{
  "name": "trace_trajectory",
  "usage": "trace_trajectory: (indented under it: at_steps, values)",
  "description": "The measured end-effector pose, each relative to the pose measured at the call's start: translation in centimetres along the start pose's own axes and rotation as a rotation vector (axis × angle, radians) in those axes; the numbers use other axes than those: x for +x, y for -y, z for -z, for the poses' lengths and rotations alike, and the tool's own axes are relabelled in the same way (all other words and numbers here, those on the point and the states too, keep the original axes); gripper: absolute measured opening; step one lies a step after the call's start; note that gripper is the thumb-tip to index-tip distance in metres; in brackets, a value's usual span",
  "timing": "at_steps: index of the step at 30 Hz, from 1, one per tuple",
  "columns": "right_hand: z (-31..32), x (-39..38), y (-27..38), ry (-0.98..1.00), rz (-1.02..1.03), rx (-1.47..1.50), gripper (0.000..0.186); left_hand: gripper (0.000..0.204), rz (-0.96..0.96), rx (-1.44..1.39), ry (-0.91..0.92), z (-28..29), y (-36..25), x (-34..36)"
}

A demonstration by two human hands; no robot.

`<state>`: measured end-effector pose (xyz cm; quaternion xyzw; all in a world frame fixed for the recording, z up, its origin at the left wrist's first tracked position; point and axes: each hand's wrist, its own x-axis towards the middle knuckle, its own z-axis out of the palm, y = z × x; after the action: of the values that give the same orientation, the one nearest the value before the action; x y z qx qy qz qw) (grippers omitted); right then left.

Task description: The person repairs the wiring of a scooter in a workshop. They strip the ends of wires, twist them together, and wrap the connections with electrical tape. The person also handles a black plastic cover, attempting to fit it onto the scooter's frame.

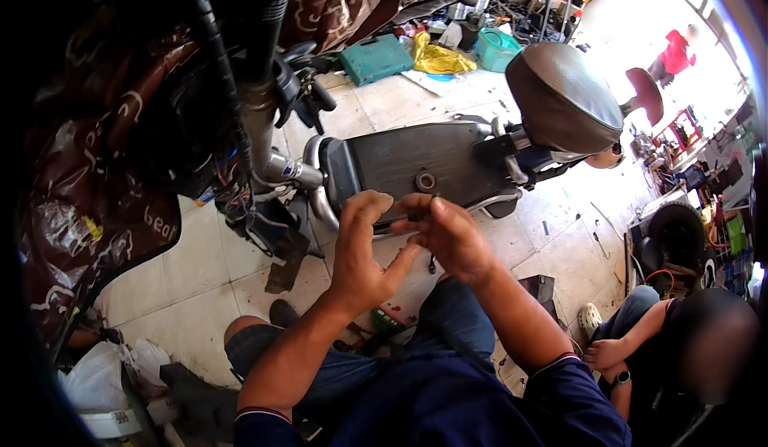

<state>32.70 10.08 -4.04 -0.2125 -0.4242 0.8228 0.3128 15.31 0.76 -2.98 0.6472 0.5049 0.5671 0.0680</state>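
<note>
My left hand (364,251) is raised over the near side of an electric scooter's black footboard (400,159), its thumb and fingers apart. Close beside it, my right hand (452,239) pinches a small dark part (418,216), too small to name, with my left thumb near its fingers. A metal ring (424,180) lies on the footboard just beyond my hands. At the left rise the scooter's steering column (256,127) and exposed wires; at the right is its grey seat (560,95).
A co-worker (632,343) sits at lower right beside a tire (676,235) and clutter; a person in red (674,53) is in the doorway. A green case (376,60), a teal bin (498,47), brown covers (112,207) and white bags (96,379) surround the tiled floor (192,279).
</note>
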Motion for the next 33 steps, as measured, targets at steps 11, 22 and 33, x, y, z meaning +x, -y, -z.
trace_trajectory:
  at_steps: [11, 22, 33]
  values:
    - [0.2, -2.3, 1.7, 0.007, 0.090, 0.006, 0.042, 0.013, 0.001, -0.197, 0.083, -4.1, 0.5, 1.5]
    - [0.5, -5.7, 3.4, -0.267, 0.207, -0.685, 0.020, 0.015, 0.144, -0.398, 0.347, -4.5, 0.9, 1.2]
    - [-6.8, -1.0, 11.1, -0.076, 0.387, -0.250, 0.016, 0.023, -0.050, -0.324, -0.294, 9.7, -6.1, 4.7]
